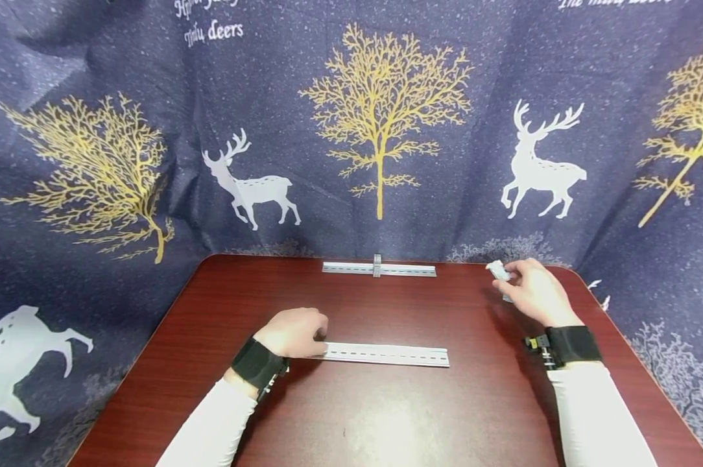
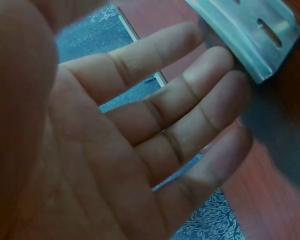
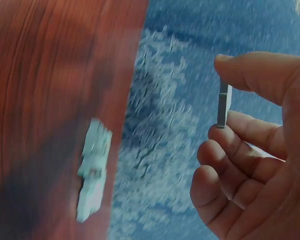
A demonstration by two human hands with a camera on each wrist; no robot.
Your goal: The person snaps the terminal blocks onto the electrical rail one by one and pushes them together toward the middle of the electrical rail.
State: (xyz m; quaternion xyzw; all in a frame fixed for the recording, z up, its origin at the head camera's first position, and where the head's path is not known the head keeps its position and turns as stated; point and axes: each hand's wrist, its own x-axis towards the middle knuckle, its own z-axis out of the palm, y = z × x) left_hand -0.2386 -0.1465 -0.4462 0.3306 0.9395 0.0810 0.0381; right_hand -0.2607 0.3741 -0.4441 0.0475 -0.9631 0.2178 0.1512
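My left hand is at the left end of the near slotted DIN rail. In the left wrist view its fingers are loosely bent, with nothing between them, and the fingertips are right by the rail's corner. At the table's far right, my right hand pinches a thin grey terminal block between thumb and fingertips, seen edge-on in the right wrist view. Close to that hand lie several pale pieces in a row on the table, partly hidden by the thumb in the head view.
A second DIN rail lies near the back edge, with grey blocks clipped at its middle. The reddish-brown table has rounded back corners. Behind it hangs a dark blue cloth with trees and deer.
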